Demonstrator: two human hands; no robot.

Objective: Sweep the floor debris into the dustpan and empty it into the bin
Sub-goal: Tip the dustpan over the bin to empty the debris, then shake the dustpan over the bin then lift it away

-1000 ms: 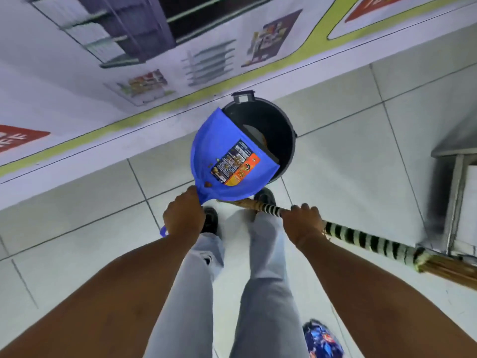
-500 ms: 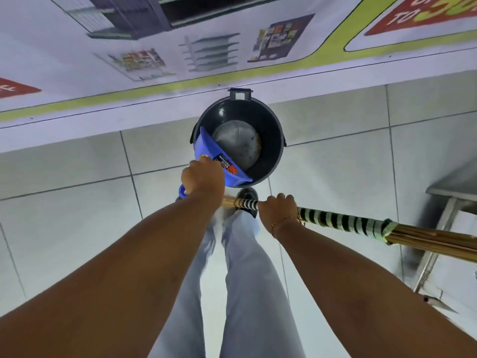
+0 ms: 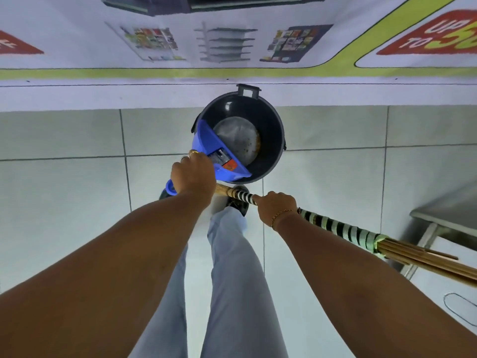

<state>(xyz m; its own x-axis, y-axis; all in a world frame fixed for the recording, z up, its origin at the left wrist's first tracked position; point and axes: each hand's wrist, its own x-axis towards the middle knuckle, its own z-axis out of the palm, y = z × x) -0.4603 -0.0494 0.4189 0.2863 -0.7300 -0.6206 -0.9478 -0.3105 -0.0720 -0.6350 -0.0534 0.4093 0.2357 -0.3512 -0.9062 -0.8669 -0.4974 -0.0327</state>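
Note:
A round black bin (image 3: 271, 125) stands on the tiled floor against the wall, its grey bottom showing with a few brown specks. My left hand (image 3: 193, 174) grips the handle of a blue dustpan (image 3: 206, 143), which is tipped steeply with its mouth inside the bin's left rim. My right hand (image 3: 275, 206) is closed around the black-and-white striped handle of a broom (image 3: 335, 227); the broom's straw bristles stretch off to the right edge.
A printed banner (image 3: 232, 42) covers the wall just behind the bin. A metal table or stand (image 3: 444, 218) sits at the right. My legs and dark shoes (image 3: 238, 200) are directly below the bin. Pale floor tiles (image 3: 64, 189) stretch left.
The dustpan went from held over the bin, underside up, to tipped down inside the bin's left rim. My view has shifted closer and squarer to the bin. The broom stays in my right hand.

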